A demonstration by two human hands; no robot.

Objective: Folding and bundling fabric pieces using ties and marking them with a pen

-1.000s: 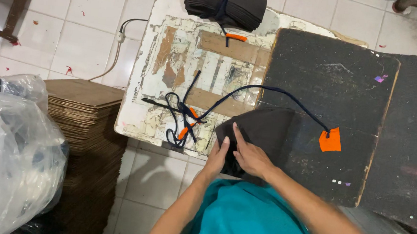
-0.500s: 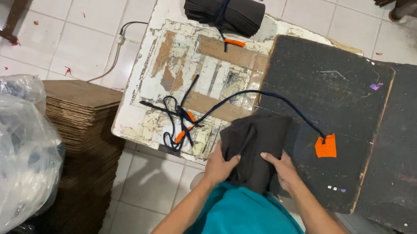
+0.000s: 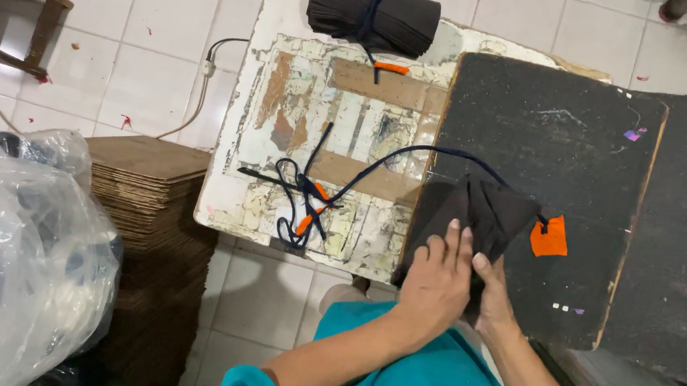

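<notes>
Dark felt-like board (image 3: 556,151) fills the right half of the frame, lapping over a worn white worktop (image 3: 283,132) with peeling paint at centre. White tiled floor all round. Stack of brown cardboard sheets (image 3: 147,179) at lower left, clear plastic bag (image 3: 24,267) beside it.

Folded dark fabric piece (image 3: 487,211) lies on the board's lower left edge, orange tag (image 3: 549,238) touching its right side. It looks light, soft and limp; best held flat at the folded edges.

Left hand (image 3: 436,280) presses flat on it, fingers spread. Right hand (image 3: 495,296), just beside it, pins the lower edge.

Dark cord (image 3: 378,159) trails leftward to a tangle. Rolled dark bundle (image 3: 372,14) at top centre.
</notes>
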